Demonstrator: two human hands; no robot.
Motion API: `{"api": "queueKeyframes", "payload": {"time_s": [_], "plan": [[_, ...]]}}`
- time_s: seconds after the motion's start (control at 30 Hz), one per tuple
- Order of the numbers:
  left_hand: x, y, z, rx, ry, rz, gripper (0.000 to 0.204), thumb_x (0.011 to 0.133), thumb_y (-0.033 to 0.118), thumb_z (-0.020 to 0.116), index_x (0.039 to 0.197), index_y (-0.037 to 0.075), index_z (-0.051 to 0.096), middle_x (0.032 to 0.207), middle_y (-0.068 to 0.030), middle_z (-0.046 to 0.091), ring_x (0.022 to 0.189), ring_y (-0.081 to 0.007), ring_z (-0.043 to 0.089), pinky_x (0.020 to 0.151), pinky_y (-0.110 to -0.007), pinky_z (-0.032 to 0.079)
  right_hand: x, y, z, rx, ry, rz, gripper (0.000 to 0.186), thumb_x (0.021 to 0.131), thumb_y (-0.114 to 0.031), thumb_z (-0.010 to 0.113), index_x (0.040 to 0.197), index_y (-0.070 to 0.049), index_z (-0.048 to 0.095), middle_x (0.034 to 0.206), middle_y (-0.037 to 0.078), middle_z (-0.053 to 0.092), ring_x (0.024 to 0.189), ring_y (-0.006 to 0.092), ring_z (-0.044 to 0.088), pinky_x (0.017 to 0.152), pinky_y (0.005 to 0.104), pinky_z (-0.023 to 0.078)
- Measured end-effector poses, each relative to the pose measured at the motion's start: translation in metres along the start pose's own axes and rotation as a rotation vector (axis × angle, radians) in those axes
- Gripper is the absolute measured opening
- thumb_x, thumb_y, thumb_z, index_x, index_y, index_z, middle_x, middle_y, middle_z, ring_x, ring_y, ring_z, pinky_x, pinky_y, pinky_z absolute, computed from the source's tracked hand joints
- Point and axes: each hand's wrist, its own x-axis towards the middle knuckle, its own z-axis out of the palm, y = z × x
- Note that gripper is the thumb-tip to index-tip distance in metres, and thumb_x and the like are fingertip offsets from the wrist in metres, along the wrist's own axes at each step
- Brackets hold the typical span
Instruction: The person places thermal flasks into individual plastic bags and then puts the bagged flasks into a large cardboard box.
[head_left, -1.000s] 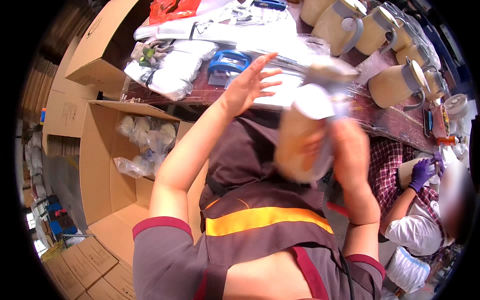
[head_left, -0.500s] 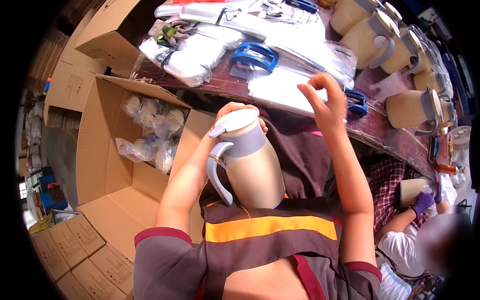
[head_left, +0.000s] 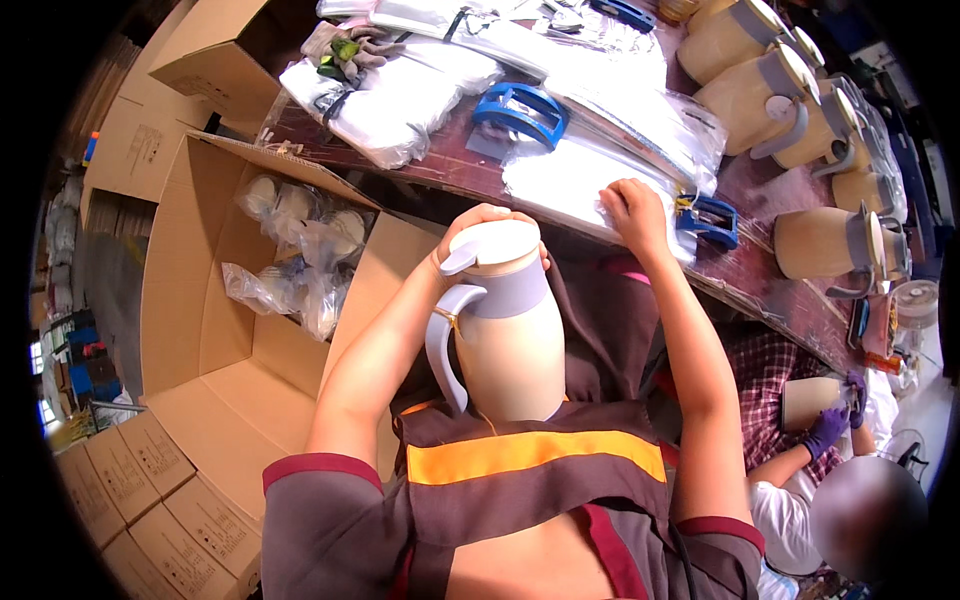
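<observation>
My left hand [head_left: 470,220] grips the top of a cream thermos jug [head_left: 508,355] with a grey collar, handle and lid tab, held upright in front of my apron. The jug's handle points left, and the hand's fingers are partly behind the lid. My right hand [head_left: 630,210] rests at the edge of a stack of white plastic bags [head_left: 555,180], fingers apart and slightly bent, with nothing visibly held. Beside it lie two blue tool-like frames [head_left: 518,110] [head_left: 708,220].
Cream jugs [head_left: 745,110] crowd the wooden bench [head_left: 750,280] at right. An open cardboard box [head_left: 200,300] with bagged items is left of me, near stacked cartons [head_left: 150,520]. A co-worker in purple gloves [head_left: 825,430] holds a jug at lower right.
The jug has passed from my right hand to my left and now stands steady before me. My right hand has risen to the bag stack and lowered its fingers onto it.
</observation>
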Motion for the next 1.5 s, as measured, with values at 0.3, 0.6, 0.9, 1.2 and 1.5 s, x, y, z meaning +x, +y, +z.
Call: {"api": "queueKeyframes", "payload": {"time_s": [0.3, 0.6, 0.9, 1.2, 1.5], "plan": [[0.027, -0.006, 0.066, 0.711, 0.283, 0.207, 0.033, 0.084, 0.022, 0.068, 0.108, 0.003, 0.058, 0.093, -0.0076, 0.065, 0.085, -0.0146, 0.063, 0.077, -0.028, 0.051, -0.013, -0.097, -0.055, 1.163, 0.078, 0.392, 0.023, 0.092, -0.027, 0.058, 0.08, -0.008, 0.059, 0.073, -0.003, 0.054, 0.066, 0.0047, 0.047, 0.059, 0.0203, 0.036], [0.052, -0.03, 0.085, 0.842, 0.438, 0.68, 0.016, 0.091, 0.014, 0.058, 0.101, 0.002, 0.058, 0.084, -0.0033, 0.061, 0.078, -0.0129, 0.06, 0.072, -0.026, 0.048, -0.031, -0.104, -0.028, 1.948, 0.151, 0.709, 0.029, 0.091, -0.029, 0.06, 0.11, -0.008, 0.055, 0.109, 0.008, 0.061, 0.105, 0.0189, 0.055, 0.094, 0.041, 0.043], [-0.048, -0.003, 0.082, 1.244, 0.416, 0.487, 0.014, 0.09, 0.017, 0.058, 0.092, 0.003, 0.059, 0.083, -0.0005, 0.056, 0.082, -0.0117, 0.055, 0.073, -0.026, 0.045, -0.117, -0.1, -0.079, 1.191, 0.208, 0.206, 0.012, 0.086, -0.017, 0.063, 0.09, -0.007, 0.057, 0.076, -0.001, 0.057, 0.071, 0.0142, 0.052, 0.067, 0.031, 0.042], [-0.111, -0.039, 0.061, 1.951, 0.256, 0.483, 0.011, 0.077, 0.009, 0.061, 0.088, 0.005, 0.057, 0.09, -0.0098, 0.059, 0.093, -0.0297, 0.056, 0.079, -0.038, 0.044, -0.17, -0.142, -0.082, 0.584, -0.431, 0.239, 0.004, 0.08, -0.006, 0.064, 0.082, -0.004, 0.062, 0.08, 0.008, 0.06, 0.081, 0.0224, 0.057, 0.076, 0.0311, 0.044], [-0.046, -0.026, 0.054, 0.799, 0.447, 0.652, 0.01, 0.092, 0.011, 0.056, 0.098, 0.004, 0.05, 0.088, 0.0009, 0.056, 0.082, -0.0049, 0.051, 0.075, -0.021, 0.043, -0.145, -0.121, -0.058, 0.736, -0.364, 0.344, 0.009, 0.09, -0.011, 0.058, 0.09, -0.002, 0.056, 0.082, -0.003, 0.054, 0.077, 0.0045, 0.049, 0.07, 0.0188, 0.04]]}}
